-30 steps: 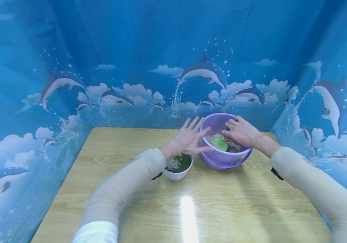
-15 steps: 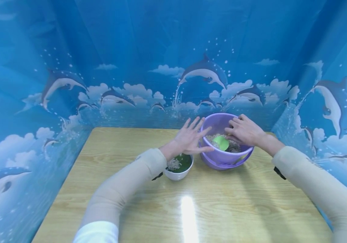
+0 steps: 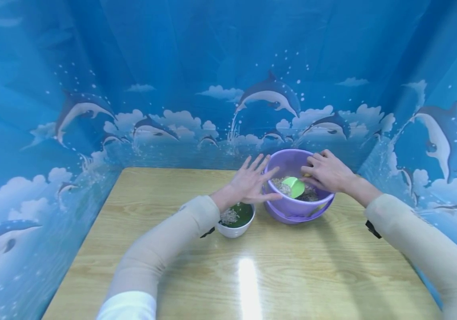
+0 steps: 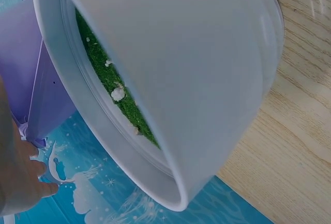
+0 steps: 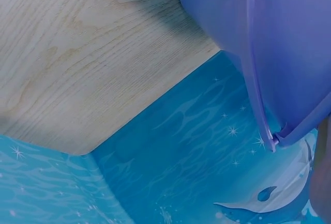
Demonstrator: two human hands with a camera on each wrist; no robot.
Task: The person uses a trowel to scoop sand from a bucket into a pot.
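My right hand (image 3: 326, 171) reaches over the far right rim of a purple bucket (image 3: 294, 206), its curled fingers gripping a green scoop (image 3: 294, 187). The scoop's bowl sits low among pale gravel (image 3: 280, 184), and its handle is mostly hidden by the fingers. At the bucket's left rim my left hand (image 3: 250, 182) is spread, thumb and fingers straight. Below its wrist stands a white bowl (image 3: 234, 232) with a green grass-like layer (image 3: 246, 212) and a small heap of gravel (image 3: 228, 216). In the left wrist view the white bowl (image 4: 196, 79) blocks much of the scene.
The bucket's purple handle (image 5: 253, 69) hangs down its outside in the right wrist view. Everything stands on a wood-grain table (image 3: 180, 266). Behind and beside it hangs a blue curtain (image 3: 196, 53) printed with dolphins.
My right hand has shifted slightly to the right, and the green scoop has moved right with it and turned to show more of its bowl. The left hand stays in place.
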